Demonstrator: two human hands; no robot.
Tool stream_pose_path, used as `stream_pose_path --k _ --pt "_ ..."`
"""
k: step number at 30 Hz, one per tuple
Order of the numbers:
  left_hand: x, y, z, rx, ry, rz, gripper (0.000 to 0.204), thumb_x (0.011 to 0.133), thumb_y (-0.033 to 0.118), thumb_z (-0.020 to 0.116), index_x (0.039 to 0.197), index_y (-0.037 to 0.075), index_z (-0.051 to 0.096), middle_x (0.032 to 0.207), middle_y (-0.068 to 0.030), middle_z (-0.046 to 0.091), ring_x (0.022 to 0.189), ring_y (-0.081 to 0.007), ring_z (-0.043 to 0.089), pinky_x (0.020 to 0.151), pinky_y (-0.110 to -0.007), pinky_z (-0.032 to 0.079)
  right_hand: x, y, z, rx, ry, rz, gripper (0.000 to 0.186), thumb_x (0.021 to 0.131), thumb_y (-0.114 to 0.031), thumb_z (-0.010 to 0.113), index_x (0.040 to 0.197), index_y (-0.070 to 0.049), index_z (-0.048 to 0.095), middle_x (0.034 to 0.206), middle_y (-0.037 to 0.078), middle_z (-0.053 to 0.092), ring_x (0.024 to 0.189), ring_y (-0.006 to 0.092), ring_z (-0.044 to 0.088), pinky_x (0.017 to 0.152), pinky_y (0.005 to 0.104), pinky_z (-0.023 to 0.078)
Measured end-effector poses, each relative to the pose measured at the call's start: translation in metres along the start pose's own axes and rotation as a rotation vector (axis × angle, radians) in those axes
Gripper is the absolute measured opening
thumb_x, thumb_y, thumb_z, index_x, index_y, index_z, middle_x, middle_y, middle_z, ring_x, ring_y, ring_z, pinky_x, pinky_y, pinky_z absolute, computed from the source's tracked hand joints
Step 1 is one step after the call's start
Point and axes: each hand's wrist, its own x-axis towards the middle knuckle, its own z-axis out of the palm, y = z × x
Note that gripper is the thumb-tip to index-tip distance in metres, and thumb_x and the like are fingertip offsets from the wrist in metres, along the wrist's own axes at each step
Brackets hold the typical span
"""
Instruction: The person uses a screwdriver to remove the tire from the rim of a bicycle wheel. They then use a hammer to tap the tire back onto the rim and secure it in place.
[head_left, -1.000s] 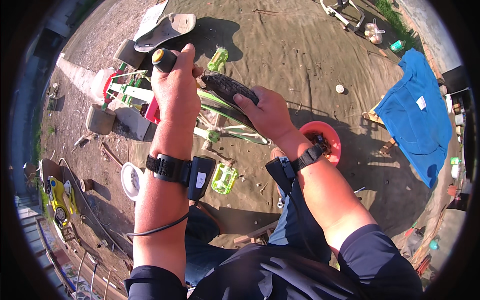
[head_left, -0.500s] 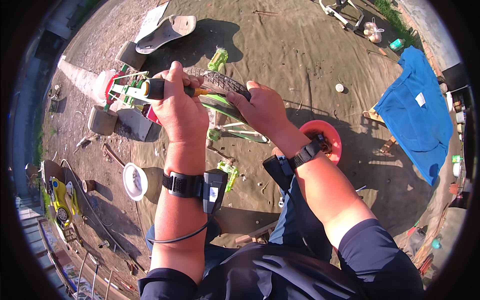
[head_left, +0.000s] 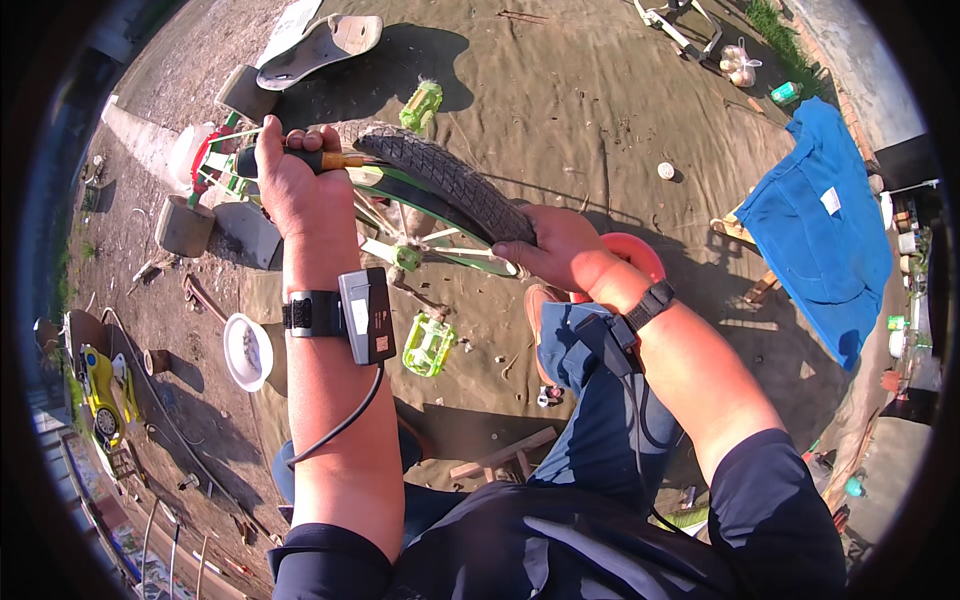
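Observation:
My left hand (head_left: 303, 195) is closed around a screwdriver (head_left: 343, 160) with a black and yellow handle. Its tip lies by the tire edge, where I cannot make out exactly what it touches. A black treaded tire (head_left: 435, 168) bulges up along the green rim (head_left: 432, 207) of a small bicycle wheel, partly off it. My right hand (head_left: 567, 247) grips the tire's right end, thumb on the near side and fingers hidden behind. The wheel's spokes and green hub (head_left: 406, 257) show below the tire. Bright green pedals (head_left: 430, 345) sit on either side of the wheel.
A red basin (head_left: 632, 255) stands partly behind my right forearm, and a white bowl (head_left: 247, 352) sits left of my left forearm. Far left are a saddle-like seat (head_left: 318, 48) and small support wheels (head_left: 185, 225). Blue cloth (head_left: 825, 235) drapes over wood at right.
My left hand has shifted left with the screwdriver. My right hand has slid right and nearer along the tire, and more of the tire and rim now shows between the hands.

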Motion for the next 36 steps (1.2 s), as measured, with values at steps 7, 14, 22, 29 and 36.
stream_pose_path --k 7,14,22,29,36 --pt "0.016 0.010 -0.004 0.012 0.047 0.041 0.029 0.099 0.021 0.063 0.078 0.009 0.047 0.065 0.0009 0.043 0.059 -0.0128 0.045 0.076 -0.036 0.052 0.009 -0.019 0.003 -0.041 0.211 -0.134 0.043 0.086 -0.049 0.071 0.092 -0.006 0.070 0.077 0.016 0.067 0.075 0.0380 0.067 0.065 0.0438 0.051" --pt "0.018 0.014 -0.011 -0.057 0.091 0.032 0.024 0.096 0.020 0.066 0.082 0.008 0.050 0.066 -0.0016 0.050 0.061 -0.0147 0.050 0.080 -0.039 0.053 0.007 -0.023 -0.002 -0.094 0.125 -0.112 0.048 0.081 -0.048 0.076 0.098 -0.005 0.066 0.086 0.019 0.068 0.082 0.0394 0.067 0.070 0.0441 0.052" --pt "-0.026 -0.005 -0.002 -0.021 -0.030 0.154 0.024 0.092 0.020 0.073 0.082 0.009 0.055 0.073 -0.0012 0.055 0.065 -0.0143 0.055 0.069 -0.032 0.051 0.001 0.014 0.013 0.210 -0.145 0.036 0.043 0.085 -0.024 0.078 0.118 -0.002 0.062 0.094 0.010 0.070 0.077 0.0181 0.065 0.066 0.0336 0.052" --pt "-0.036 -0.014 0.003 0.245 -0.094 0.288 0.022 0.090 0.016 0.074 0.078 0.012 0.056 0.070 0.0009 0.056 0.063 -0.0107 0.054 0.062 -0.028 0.045 -0.004 0.007 0.026 0.431 0.008 0.134 0.028 0.089 -0.021 0.076 0.105 0.000 0.065 0.088 0.004 0.068 0.075 0.0127 0.062 0.066 0.0333 0.052" --pt "-0.008 0.000 0.003 0.147 0.006 0.231 0.020 0.091 0.018 0.073 0.082 0.012 0.056 0.071 0.0020 0.052 0.062 -0.0103 0.051 0.059 -0.029 0.048 0.011 -0.022 0.013 0.202 0.115 -0.026 0.028 0.087 -0.022 0.076 0.099 0.001 0.065 0.083 0.003 0.066 0.076 0.0108 0.057 0.069 0.0298 0.048"
